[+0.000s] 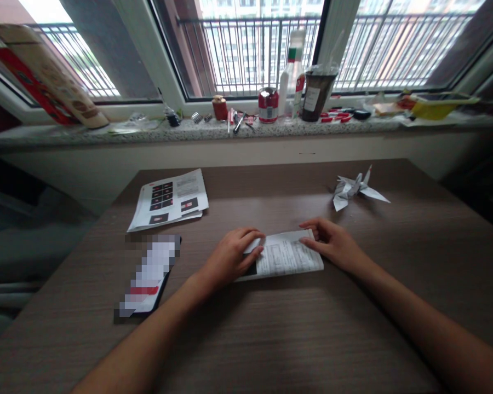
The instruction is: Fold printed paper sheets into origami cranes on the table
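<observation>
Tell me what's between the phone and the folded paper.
In the head view, bare tabletop beside the phone, then your left hand, resting on the folded paper.

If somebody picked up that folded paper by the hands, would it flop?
The folded paper is probably light, since it looks like thin printed sheet. Its doubled layers likely make it stiffer than a single page, though still bendable. Lying low and wide on the table, it would more likely slide than tip if pushed.

The left hand (235,250) lies over one end of a folded sheet (286,257) on the tabletop (271,339) while the right hand (332,241) touches the other, with papers (175,198) and a phone (152,276) at left and origami (345,189) at right.
</observation>
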### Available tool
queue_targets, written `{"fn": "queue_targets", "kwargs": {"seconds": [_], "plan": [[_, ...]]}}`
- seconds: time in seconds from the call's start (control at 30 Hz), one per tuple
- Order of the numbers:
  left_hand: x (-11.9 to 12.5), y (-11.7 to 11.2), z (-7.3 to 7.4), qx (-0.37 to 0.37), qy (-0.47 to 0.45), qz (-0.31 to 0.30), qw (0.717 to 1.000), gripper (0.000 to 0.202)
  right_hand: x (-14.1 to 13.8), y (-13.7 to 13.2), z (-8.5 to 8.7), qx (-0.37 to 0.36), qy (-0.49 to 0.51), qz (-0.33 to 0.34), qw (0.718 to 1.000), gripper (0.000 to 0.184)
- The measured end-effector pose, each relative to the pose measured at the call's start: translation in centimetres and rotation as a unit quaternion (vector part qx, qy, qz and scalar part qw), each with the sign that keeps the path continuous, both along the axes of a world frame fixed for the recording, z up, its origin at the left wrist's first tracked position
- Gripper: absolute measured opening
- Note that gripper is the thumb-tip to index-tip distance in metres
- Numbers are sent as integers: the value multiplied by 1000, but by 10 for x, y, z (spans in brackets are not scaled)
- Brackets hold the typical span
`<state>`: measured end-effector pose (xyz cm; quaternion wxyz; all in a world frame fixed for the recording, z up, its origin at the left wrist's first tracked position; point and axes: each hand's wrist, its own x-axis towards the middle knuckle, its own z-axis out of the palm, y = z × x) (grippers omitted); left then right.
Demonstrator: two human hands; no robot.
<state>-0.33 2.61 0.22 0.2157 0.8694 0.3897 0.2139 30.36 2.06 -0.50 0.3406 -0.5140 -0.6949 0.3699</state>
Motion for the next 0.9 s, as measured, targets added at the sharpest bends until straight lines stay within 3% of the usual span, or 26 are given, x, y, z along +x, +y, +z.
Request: {"fn": "queue_targets", "kwargs": {"seconds": [0.2,0.4,0.73,0.9], "plan": [[2,-1,-1,-83,-41,15,996,19,-6,-3,-1,-14,22,3,1000,37],[1,-3,-5,-161,-139,64,975,18,-4,3,-5,-109,143,-7,984,46],[5,-4,-6,-236,-228,109,938,24,-2,3,-2,-133,148,-66,978,44],[6,-6,-11,-273,-251,95,924,23,-6,-1,0,-164,220,-52,960,35]]}}
